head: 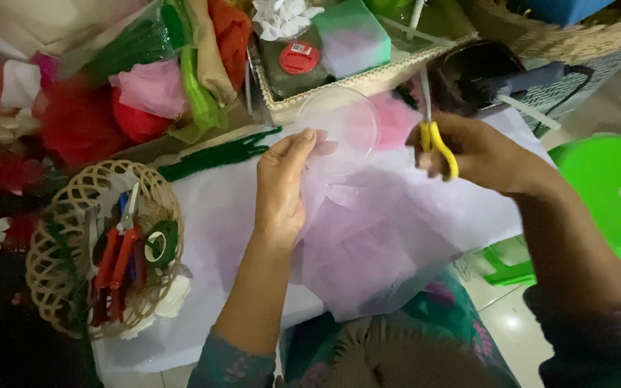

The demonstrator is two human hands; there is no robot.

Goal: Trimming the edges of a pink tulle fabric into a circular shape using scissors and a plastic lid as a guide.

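My left hand [282,183] holds a clear round plastic lid [339,126] flat against a sheet of pale purple tulle fabric [375,230] that drapes over my lap. My right hand [479,152] grips yellow-handled scissors [434,133], blades pointing up and away, just right of the lid's edge. A pink piece of fabric [395,118] shows behind the lid.
A woven basket [52,244] at the left holds red-handled pliers [116,262], scissors and tape. Green pipe cleaners [217,152] lie above it. Coloured fabric and flowers crowd the back left. A box [353,79] holds supplies; a glue gun [512,82] and a green stool [612,194] stand right.
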